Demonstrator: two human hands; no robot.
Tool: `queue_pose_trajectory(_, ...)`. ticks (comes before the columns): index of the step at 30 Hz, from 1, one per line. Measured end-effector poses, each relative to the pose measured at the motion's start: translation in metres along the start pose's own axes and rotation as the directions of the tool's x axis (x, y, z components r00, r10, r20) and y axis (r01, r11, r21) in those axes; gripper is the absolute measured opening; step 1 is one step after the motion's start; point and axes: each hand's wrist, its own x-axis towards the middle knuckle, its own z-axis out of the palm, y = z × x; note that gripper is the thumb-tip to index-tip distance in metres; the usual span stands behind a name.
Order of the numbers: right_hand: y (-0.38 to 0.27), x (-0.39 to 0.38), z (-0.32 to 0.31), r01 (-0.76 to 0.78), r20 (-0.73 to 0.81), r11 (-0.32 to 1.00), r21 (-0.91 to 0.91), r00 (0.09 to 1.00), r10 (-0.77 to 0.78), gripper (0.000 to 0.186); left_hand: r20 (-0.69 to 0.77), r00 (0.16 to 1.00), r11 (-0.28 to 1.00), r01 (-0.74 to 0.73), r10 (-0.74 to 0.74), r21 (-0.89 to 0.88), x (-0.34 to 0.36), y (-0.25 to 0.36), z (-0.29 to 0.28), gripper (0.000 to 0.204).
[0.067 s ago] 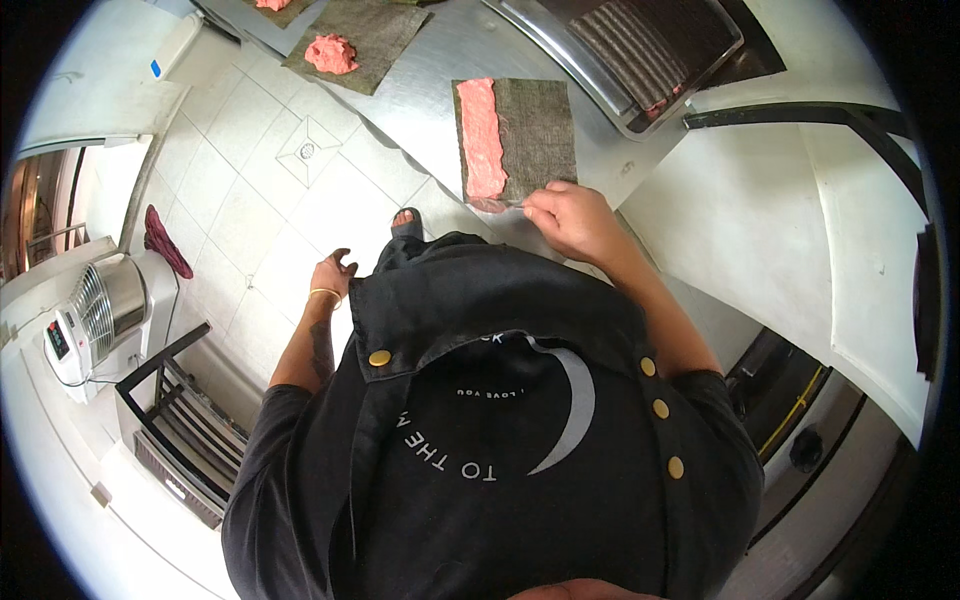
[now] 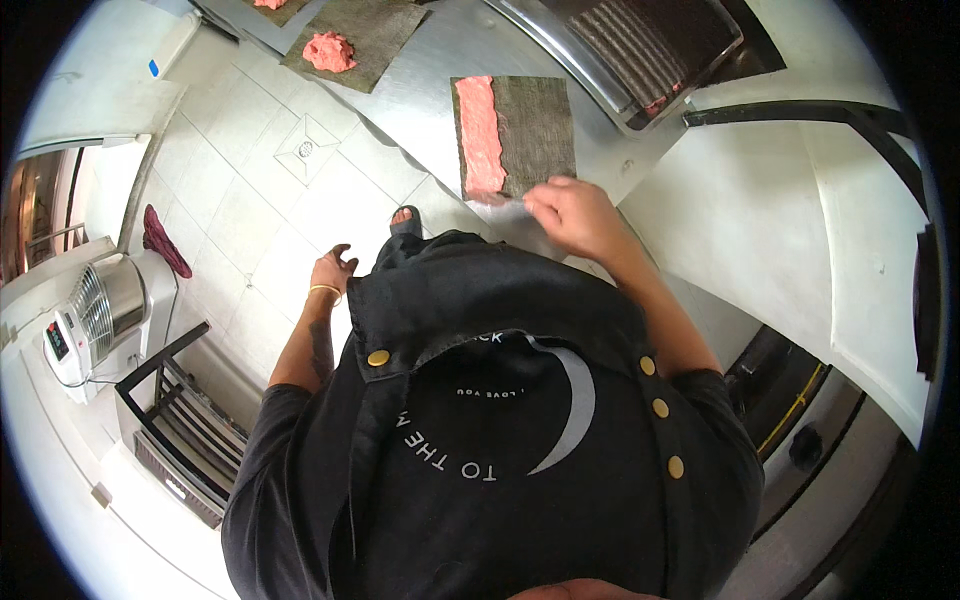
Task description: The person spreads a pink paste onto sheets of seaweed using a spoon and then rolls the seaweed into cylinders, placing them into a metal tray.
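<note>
Head view: your right hand (image 2: 572, 214) pinches a blurred spreader (image 2: 490, 198) at the near end of a pink paste strip (image 2: 481, 135), already spread along one nori sheet (image 2: 540, 135) on the steel counter (image 2: 430, 92); another nori sheet's (image 2: 388, 38) mound (image 2: 328, 52) is unspread, and your left hand (image 2: 331, 270) hangs loosely curled, seemingly empty.

2 arms (image 2: 655, 300) apart — right hand (image 2: 572, 215) forward, clenched; left hand (image 2: 332, 271) (loosely curled) hangs low.
</note>
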Motion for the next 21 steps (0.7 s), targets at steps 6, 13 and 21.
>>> queue_pose_trajectory(6,0.008,0.008,0.015,0.057,0.052,0.996,-0.065,0.997,-0.054,0.021,-0.026,0.993,0.994,-0.113,0.113,0.015,0.017,0.043,-0.009,0.045)
queue_pose_trajectory(13,0.001,0.006,0.004,0.044,-0.014,0.999,0.001,0.999,-0.044,0.020,-0.052,0.949,0.949,-0.312,0.310,-0.045,0.022,0.081,-0.011,0.038)
queue_pose_trajectory(21,0.009,0.002,-0.020,0.111,-0.192,0.991,-0.074,0.974,-0.123,0.013,-0.247,0.597,0.610,-0.792,0.763,-0.029,-0.045,0.197,-0.045,0.032)
